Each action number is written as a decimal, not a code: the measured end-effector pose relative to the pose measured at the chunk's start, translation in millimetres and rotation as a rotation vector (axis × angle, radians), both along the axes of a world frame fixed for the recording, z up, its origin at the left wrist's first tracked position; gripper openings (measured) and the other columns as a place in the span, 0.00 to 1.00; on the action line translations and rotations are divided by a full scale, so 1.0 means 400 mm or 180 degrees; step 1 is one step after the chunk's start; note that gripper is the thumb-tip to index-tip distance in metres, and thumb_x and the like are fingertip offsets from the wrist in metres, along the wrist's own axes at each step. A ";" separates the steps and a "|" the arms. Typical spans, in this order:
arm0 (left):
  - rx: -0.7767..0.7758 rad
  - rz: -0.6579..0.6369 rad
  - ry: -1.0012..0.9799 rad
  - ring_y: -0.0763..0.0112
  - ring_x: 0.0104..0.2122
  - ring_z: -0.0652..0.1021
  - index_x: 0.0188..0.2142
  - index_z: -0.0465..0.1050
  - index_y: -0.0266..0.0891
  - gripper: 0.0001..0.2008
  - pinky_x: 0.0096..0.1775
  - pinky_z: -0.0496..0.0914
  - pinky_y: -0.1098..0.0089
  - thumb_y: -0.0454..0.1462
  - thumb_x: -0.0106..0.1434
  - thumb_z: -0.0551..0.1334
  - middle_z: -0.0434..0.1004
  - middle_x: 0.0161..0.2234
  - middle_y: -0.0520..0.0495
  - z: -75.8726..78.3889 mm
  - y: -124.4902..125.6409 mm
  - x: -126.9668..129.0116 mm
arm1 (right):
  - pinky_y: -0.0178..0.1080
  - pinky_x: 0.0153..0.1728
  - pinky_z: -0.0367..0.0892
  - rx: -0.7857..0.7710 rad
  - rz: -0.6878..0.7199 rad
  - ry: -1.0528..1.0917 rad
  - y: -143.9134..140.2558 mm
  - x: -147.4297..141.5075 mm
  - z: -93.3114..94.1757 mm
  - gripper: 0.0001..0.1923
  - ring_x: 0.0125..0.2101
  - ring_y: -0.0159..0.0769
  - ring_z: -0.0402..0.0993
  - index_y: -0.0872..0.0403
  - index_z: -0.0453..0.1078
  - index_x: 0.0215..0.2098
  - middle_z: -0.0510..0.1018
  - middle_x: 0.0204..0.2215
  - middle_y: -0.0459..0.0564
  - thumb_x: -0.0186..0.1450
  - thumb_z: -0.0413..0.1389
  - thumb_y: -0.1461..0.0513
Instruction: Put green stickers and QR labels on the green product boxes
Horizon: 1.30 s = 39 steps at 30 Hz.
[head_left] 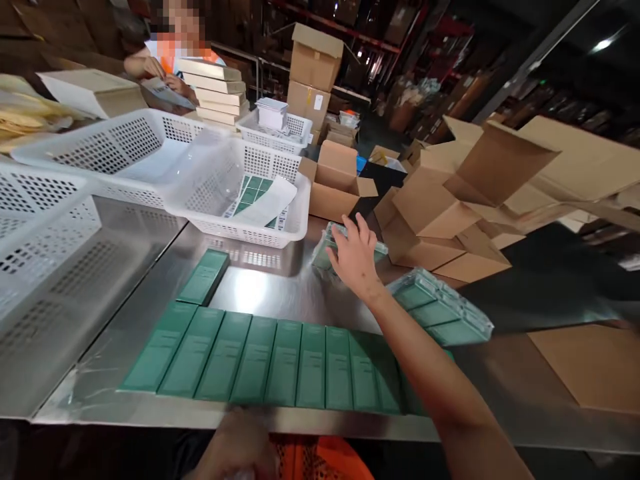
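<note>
My right hand [356, 257] reaches across the table over a clear-wrapped pack of green boxes [323, 257]. Its fingers are spread on or just above the pack; whether they press on it I cannot tell. Beside my right forearm lies another wrapped pack of green boxes [440, 307]. Along the table's front edge stretches a row of several slim green boxes [260, 360], side by side, partly covered by my forearm. One single green box [203, 277] lies behind the row's left end. My left hand [240, 447] is low at the front edge, blurred, its fingers hidden.
White perforated baskets [280, 235] stand at the back left; one holds sheets of green labels [255, 193]. Open cardboard boxes [330, 200] sit behind my right hand, with more cartons [435, 200] to the right. Across the table, a person [175, 67] handles something near stacked pale boxes [215, 87].
</note>
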State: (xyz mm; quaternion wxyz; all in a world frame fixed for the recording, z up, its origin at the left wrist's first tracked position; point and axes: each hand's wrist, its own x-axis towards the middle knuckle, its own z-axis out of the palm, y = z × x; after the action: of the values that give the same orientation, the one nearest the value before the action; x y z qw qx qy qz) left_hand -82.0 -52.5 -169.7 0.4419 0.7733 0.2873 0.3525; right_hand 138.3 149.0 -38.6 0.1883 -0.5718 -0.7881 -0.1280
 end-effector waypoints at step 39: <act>0.0448 0.0608 0.1008 0.57 0.48 0.80 0.56 0.70 0.41 0.22 0.47 0.76 0.57 0.35 0.62 0.65 0.79 0.51 0.40 0.222 0.136 0.085 | 0.44 0.36 0.74 -0.1327 0.0389 0.2799 -0.457 0.053 -0.135 0.19 0.38 0.45 0.79 0.52 0.74 0.43 0.81 0.37 0.53 0.62 0.63 0.47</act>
State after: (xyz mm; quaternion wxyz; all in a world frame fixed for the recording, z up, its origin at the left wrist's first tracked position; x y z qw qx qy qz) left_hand -47.9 1.9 -81.0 0.3006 0.8173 0.3999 0.2861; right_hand 159.6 -33.7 -92.8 0.3920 -0.5499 -0.6749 0.2974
